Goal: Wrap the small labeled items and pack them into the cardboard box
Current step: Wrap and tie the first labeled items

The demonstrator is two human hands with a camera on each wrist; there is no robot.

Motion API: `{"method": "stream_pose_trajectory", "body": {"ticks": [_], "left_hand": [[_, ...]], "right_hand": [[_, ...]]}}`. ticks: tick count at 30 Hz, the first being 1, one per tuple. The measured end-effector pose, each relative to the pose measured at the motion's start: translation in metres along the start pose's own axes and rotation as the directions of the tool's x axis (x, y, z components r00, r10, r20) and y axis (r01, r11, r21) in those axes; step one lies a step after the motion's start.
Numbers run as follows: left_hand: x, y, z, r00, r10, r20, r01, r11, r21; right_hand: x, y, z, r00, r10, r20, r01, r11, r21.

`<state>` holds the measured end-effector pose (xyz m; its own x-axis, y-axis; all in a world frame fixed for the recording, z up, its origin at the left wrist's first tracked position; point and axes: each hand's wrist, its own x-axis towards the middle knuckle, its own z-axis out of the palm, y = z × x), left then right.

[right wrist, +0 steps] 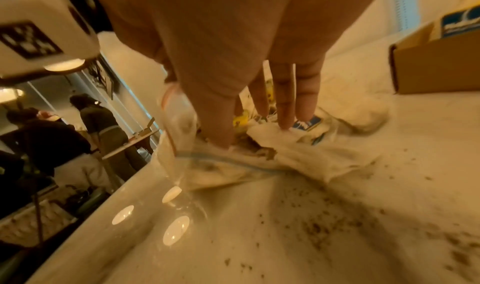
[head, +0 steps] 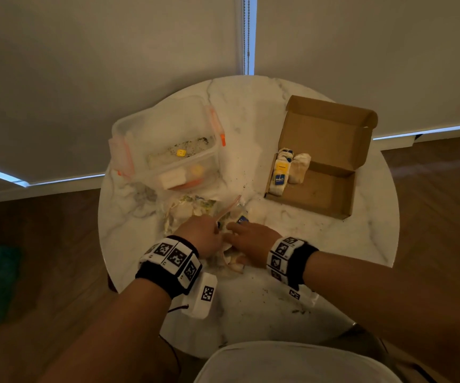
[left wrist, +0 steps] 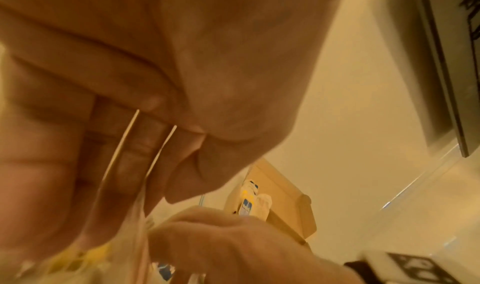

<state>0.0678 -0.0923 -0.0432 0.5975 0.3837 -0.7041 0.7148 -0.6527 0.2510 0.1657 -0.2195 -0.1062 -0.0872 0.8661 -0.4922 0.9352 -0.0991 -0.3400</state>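
A clear zip bag lies mid-table and holds small blue-and-yellow labelled items with white tissue. My left hand pinches the bag's mouth; its film runs between the curled fingers. My right hand reaches into the bag with straight fingers. They touch crumpled tissue beside a blue-labelled item. The open cardboard box stands at the right. Several labelled items and a tissue-wrapped one stand in its near-left corner.
A clear plastic container with orange latches sits at the back left of the round marble table. Dark crumbs are scattered near the bag. A pale chair is below me. People stand in the background.
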Motion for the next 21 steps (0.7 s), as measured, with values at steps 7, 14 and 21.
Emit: {"method": "stream_pose_trajectory", "body": {"ticks": [7,14,21], "left_hand": [[-0.008,-0.009,0.005,0.999,0.012,-0.04,-0.017,0.994,-0.107],[-0.013,-0.011,0.004,0.998,0.036,-0.059,-0.044,0.988,-0.146],[-0.013,-0.007,0.005,0.997,0.017,-0.078,-0.03,0.985,-0.172]], "right_hand": [[0.025,-0.019,-0.005,0.986,0.127,0.111,-0.13,0.991,0.019],[0.029,-0.019,-0.015,0.992,0.102,0.07,-0.111,0.986,0.128],[0.023,-0.002,-0.012,0.979,0.199,-0.047,-0.172,0.926,0.335]]}}
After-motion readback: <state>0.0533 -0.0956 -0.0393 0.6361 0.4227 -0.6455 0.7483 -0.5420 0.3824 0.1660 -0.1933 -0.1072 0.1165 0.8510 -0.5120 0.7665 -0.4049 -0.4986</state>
